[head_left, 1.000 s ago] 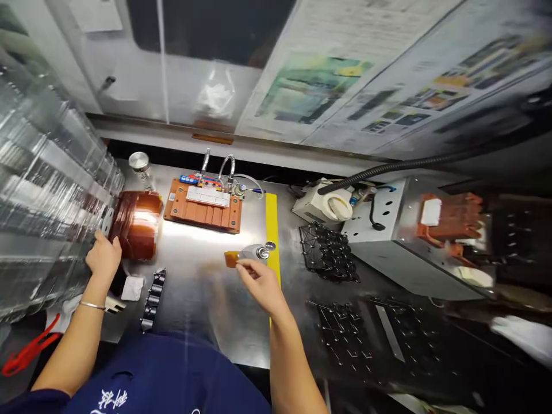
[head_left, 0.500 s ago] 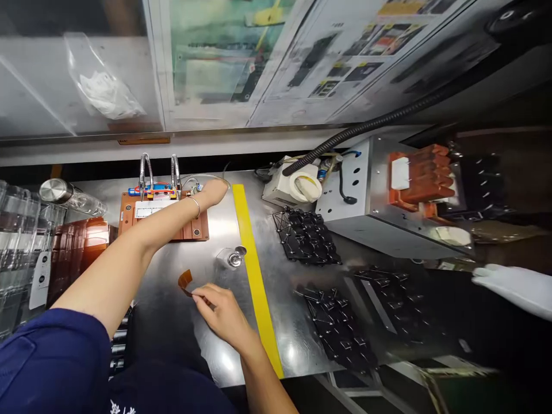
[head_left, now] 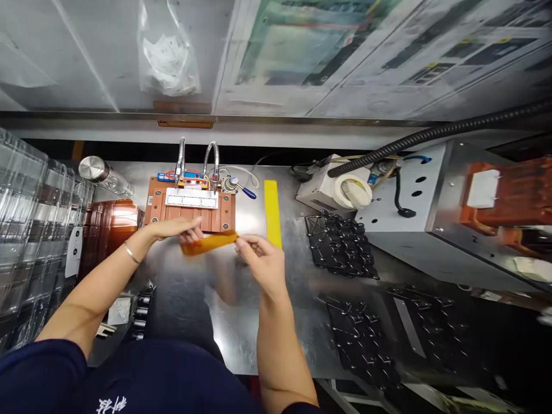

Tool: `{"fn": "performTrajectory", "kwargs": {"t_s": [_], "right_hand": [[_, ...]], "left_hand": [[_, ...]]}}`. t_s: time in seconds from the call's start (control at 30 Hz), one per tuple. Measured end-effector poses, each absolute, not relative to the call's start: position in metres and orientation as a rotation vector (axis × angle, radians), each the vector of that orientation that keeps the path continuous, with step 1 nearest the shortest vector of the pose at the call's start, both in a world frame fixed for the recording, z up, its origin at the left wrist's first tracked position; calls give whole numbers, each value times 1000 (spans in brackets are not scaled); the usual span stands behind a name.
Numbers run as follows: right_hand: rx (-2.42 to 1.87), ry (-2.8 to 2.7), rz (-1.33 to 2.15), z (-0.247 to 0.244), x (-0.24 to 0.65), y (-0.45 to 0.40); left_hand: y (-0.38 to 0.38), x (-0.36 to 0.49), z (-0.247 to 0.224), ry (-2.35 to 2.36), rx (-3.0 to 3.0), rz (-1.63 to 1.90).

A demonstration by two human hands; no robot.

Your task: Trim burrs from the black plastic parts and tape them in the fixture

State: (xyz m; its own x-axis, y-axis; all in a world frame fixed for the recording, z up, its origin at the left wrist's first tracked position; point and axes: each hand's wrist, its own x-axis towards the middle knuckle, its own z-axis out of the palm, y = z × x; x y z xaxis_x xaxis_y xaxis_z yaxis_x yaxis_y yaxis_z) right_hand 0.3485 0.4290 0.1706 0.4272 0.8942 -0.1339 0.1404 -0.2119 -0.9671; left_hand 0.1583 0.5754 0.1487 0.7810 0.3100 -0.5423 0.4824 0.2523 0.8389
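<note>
My right hand point(head_left: 262, 261) pinches one end of a thin amber film strip point(head_left: 210, 242) between thumb and fingers, above the metal bench. The strip stretches left and droops at its far end. Close to that end is my left hand point(head_left: 183, 229), its fingers loosely stretched and partly blurred; I cannot tell whether they touch the film. Just beyond both hands sits a brown fixture point(head_left: 194, 219) with a white perforated plate point(head_left: 192, 198) on it. Two bent metal hoses point(head_left: 211, 155) rise behind the plate, and a toggle clamp with a blue handle point(head_left: 249, 192) sits at the right.
Left stand clear plastic trays point(head_left: 26, 230), a glass bottle point(head_left: 107, 177) and amber plastic pieces point(head_left: 112, 221). Yellow tape point(head_left: 272, 210) runs along the bench. Right of it are black moulded trays point(head_left: 340, 244), a white device point(head_left: 334, 187) with a black hose, and a metal box point(head_left: 401, 195).
My left hand has drawn back from the clamp area to the film. My right hand has raised the film, which now shows longer. The view has shifted right; the small clear container is no longer visible.
</note>
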Motion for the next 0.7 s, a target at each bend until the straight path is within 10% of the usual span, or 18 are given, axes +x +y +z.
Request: {"fn": "performTrajectory", "kwargs": {"t_s": [0.7], "right_hand": [[-1747,-327,1038,70,325,523]], "left_hand": [[629,128,107,1651,925,469]]}}
